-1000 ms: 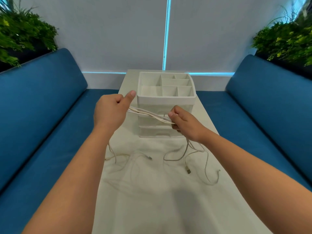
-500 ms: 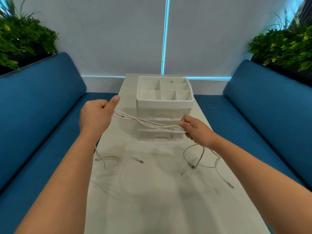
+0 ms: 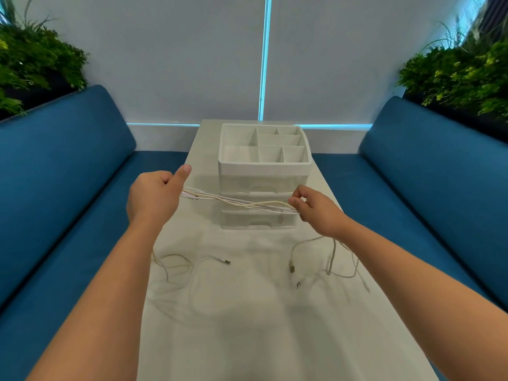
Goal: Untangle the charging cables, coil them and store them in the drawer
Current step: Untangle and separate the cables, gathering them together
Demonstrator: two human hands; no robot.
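Several white charging cables stretch in a bundle between my two hands, above the table. My left hand grips the bundle's left end in a fist with the thumb up. My right hand pinches the right end. Loose cable ends hang from both hands and trail on the table, with plugs lying at the left and right. Behind the bundle stands a white drawer organizer with an open compartment tray on top and clear drawers below, all shut.
The white table runs narrow between two blue sofas. Green plants sit behind each sofa back. A white wall with a lit blue strip lies beyond the table's far end.
My hands have drawn apart sideways, stretching the cable bundle wider. The dangling ends on the table have shifted outward with them.
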